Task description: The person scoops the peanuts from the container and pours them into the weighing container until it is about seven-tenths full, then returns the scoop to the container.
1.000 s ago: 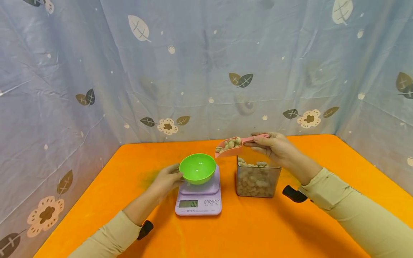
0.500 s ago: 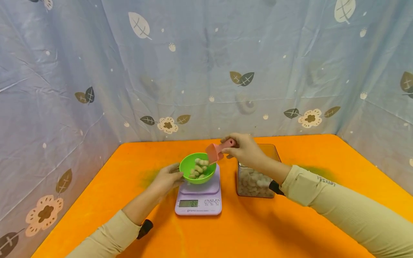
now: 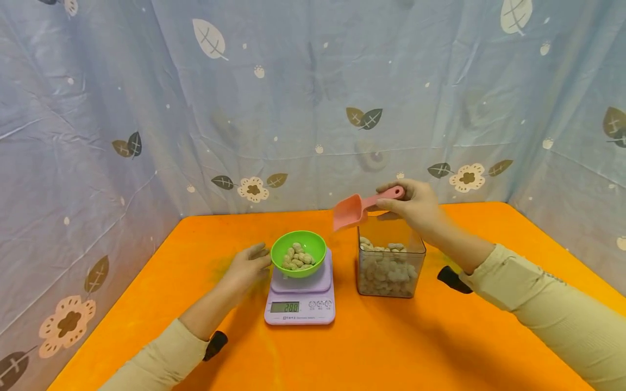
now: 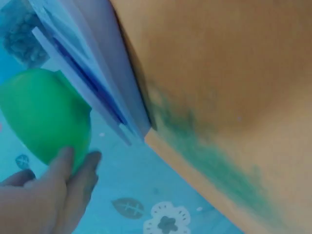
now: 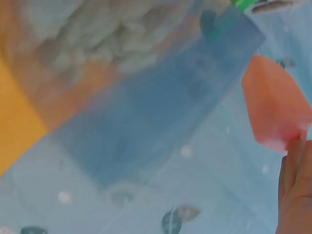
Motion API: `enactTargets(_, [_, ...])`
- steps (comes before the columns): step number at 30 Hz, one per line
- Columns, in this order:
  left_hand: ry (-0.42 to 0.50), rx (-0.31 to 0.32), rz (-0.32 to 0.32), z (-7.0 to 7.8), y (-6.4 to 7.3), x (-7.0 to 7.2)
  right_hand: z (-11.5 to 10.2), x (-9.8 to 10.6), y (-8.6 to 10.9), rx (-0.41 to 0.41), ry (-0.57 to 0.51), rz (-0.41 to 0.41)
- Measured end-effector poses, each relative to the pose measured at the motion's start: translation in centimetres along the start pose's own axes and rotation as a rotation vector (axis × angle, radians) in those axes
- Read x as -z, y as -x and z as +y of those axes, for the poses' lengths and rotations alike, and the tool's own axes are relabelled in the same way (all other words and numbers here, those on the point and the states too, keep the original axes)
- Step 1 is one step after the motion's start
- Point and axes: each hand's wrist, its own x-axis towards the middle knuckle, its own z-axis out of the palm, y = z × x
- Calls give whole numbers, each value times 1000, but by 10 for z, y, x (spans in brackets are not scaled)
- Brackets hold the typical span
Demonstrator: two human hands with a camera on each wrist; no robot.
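A green bowl (image 3: pixel 313 266) with several unshelled peanuts (image 3: pixel 297 258) in it stands on a lilac kitchen scale (image 3: pixel 313 315), whose display reads 28.0. My left hand (image 3: pixel 245 267) is beside the bowl's left rim, fingers loosely extended. The left wrist view has those fingers (image 4: pixel 84 178) overlapping the lower part of the bowl (image 4: pixel 46 114). Up and to the right of the bowl, my right hand (image 3: pixel 415 205) grips a pink scoop (image 3: pixel 349 212) by its handle, and its tray holds nothing. In the right wrist view the scoop (image 5: pixel 273 105) points away from the hand (image 5: pixel 297 195).
Right of the scale, a clear plastic container (image 3: pixel 415 260) holds many peanuts (image 3: pixel 386 274), below the right hand. An orange cloth (image 3: pixel 303 364) covers the table. Patterned curtains (image 3: pixel 274 81) close off the back and both sides.
Peanuts went from the scoop into the bowl, and the display rose from 0.0 to 28.0. My right hand moved left over the bowl, then back right. My left hand eased off the rim.
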Motion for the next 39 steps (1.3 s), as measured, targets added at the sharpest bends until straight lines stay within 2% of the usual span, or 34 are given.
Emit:
enactTargets(3, [-49,-70,58,7,3,2,-3,24,3,-69,-101,9])
enactTargets(5, [-61,-116,83,13,4,1,-4,41,4,-118,-120,1])
enactTargets(8, [-63,-176,88,23,4,-5,-6,65,3,-206,-41,-40])
enactTargets(13, [-62,-192,19,42,1,-32,-14,84,1,-283,210,-134])
enactTargets(16, [-34,-148,-48,49,-3,-52,-17,83,-1,-301,312,-164])
enactTargets(21, [12,-84,-157,55,-12,-85,-19,74,-8,-322,382,-227])
enactTargets(24, [24,-60,-200,56,-17,-100,-19,69,-12,-318,430,-273])
enactTargets(30, [-6,5,-242,56,-27,-122,-23,59,-18,-349,502,-328])
enactTargets(33, [14,39,-247,56,-35,-131,-25,50,-21,-366,543,-357])
enactTargets(39, [30,85,-297,52,-48,-141,-17,35,-27,-407,620,-406])
